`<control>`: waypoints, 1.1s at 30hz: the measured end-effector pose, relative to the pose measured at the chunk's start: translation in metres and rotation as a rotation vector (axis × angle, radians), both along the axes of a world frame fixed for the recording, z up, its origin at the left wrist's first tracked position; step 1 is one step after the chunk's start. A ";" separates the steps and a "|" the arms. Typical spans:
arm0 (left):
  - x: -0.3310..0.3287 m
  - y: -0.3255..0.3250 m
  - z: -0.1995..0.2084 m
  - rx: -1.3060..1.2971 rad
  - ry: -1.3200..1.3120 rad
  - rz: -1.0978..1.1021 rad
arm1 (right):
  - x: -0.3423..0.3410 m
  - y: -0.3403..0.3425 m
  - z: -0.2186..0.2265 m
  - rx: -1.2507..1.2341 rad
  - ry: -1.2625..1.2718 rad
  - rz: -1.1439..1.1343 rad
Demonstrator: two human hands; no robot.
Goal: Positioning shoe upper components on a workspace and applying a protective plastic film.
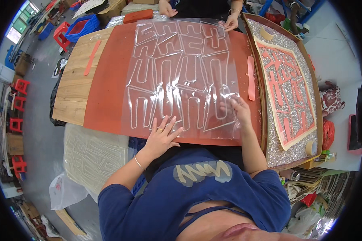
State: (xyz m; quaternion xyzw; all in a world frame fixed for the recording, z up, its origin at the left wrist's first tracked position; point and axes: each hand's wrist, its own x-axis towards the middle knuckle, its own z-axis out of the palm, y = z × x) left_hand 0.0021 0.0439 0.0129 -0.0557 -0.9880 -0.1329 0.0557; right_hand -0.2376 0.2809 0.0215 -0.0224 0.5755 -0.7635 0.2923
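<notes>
A clear plastic sheet (175, 86) with raised, whitish looped outlines lies over a reddish-brown mat (104, 86) on the worktable. My left hand (163, 135) rests on the sheet's near edge, fingers spread, a ring and a bracelet on it. At the sheet's right edge, my right hand (240, 111) has its fingers around the film, part of them showing paler through it. Across the table, a co-worker's hand (231, 21) touches the far right corner of the sheet, while their other hand (167, 9) hovers near the far edge.
Pink strips (251, 78) (93, 58) lie either side of the sheet. On the right, a silvery board (281, 154) holds a cream-framed panel with pink cut-outs (287, 92) and tape rolls (310, 148). Another outlined sheet (94, 154) sits lower left; blue baskets (82, 28) stand far left.
</notes>
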 end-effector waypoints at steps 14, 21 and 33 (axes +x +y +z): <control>-0.022 -0.050 -0.013 -0.071 0.054 0.377 | 0.007 0.008 0.018 1.296 0.774 0.437; -0.024 -0.039 -0.011 -0.123 0.068 0.424 | -0.040 -0.030 0.011 1.070 1.284 0.149; -0.097 0.171 0.166 1.112 0.430 -0.959 | -0.087 -0.077 -0.035 0.627 1.760 0.438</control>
